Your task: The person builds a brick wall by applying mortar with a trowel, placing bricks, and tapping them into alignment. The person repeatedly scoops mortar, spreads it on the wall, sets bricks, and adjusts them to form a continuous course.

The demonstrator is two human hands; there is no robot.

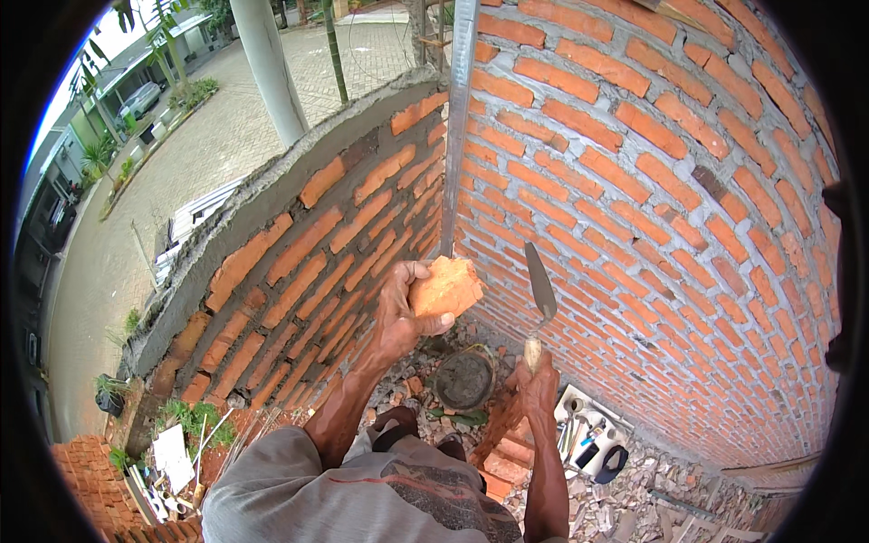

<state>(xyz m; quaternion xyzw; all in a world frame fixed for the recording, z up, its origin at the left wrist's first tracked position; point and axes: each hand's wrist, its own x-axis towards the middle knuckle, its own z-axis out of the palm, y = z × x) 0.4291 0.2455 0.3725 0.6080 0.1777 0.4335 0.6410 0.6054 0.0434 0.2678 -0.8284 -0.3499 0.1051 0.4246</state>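
Right hand fist-closed on trowel handle, blade up, right of the brick piece. Left hand fingers wrapped under that brick piece. Mortar bucket below it. Brick wall behind it.

We hold a brick piece in our left hand near the wall corner, beside a metal straightedge. Our right hand grips a trowel, blade up. A mortar bucket sits below.
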